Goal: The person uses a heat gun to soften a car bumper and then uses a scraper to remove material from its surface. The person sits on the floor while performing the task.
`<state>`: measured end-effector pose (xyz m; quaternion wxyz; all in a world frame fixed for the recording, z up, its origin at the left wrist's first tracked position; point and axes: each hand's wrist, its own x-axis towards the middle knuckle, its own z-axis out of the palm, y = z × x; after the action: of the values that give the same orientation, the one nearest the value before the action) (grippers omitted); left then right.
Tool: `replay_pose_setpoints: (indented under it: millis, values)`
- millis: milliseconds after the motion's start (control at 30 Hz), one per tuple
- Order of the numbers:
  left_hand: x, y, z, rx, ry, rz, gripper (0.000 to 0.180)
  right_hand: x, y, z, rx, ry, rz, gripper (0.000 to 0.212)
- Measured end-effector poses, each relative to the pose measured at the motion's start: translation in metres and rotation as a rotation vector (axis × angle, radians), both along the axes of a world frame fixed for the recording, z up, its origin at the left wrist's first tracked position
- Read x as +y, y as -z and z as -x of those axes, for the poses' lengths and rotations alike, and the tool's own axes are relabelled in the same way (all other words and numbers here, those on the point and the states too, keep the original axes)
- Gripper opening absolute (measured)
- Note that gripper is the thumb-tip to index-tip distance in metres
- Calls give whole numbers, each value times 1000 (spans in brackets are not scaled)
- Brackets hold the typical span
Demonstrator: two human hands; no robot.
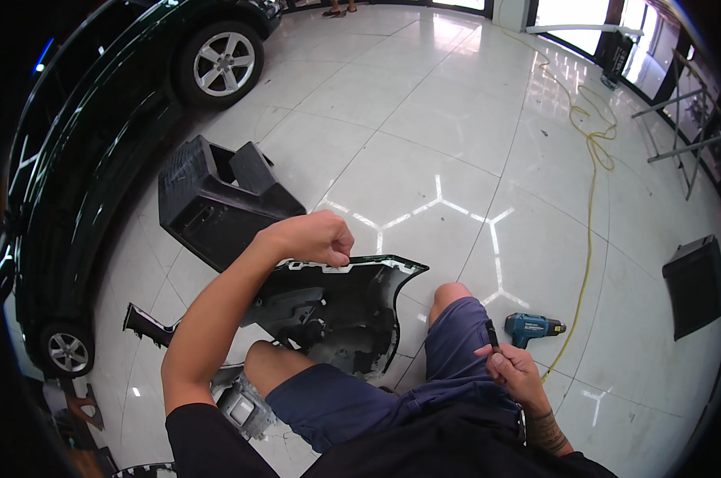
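Note:
A dark car bumper point(340, 315) stands between my knees, its inner side toward me and pale strips along its top edge. My left hand point(316, 237) is closed at that edge, fingertips pinched down against it; whatever they hold is hidden. Low at the right, my right hand point(513, 370) is closed around a slim black tool point(492, 334), pointing up beside my right thigh. The tool's exact kind does not show. A blue-green heat gun point(531, 327) lies on the floor just beyond that hand, nozzle toward the right.
At the left stands a dark green car point(97, 159). A black plastic step stool point(225, 195) is behind the bumper. The yellow cord point(590, 239) runs across the tiled floor. A black box-like piece point(695, 287) and a metal stand point(687, 143) are at the right.

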<state>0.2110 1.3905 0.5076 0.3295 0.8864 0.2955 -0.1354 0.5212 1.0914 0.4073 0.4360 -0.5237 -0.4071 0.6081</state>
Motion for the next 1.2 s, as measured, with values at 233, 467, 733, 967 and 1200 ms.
replay_pose_setpoints:
  millis: [233, 467, 733, 967, 1200]
  values:
    - [-15, 11, -13, 39, 105, -298, 12, 4, -2, 6, -42, 3, -17, 26]
    - [-14, 2, -5, 44, -20, -194, 11, -1, -3, 0, -107, 103, -70, 25]
    - [-18, 6, -5, 26, 23, -286, 9, -4, 13, -6, -64, 183, -105, 18]
    - [-51, 18, 8, -467, -247, -149, 22, -4, 24, -10, -146, 138, -88, 17]
    - [-48, 30, 9, -476, -280, -124, 16, 6, 27, -7, -209, 105, -68, 18]
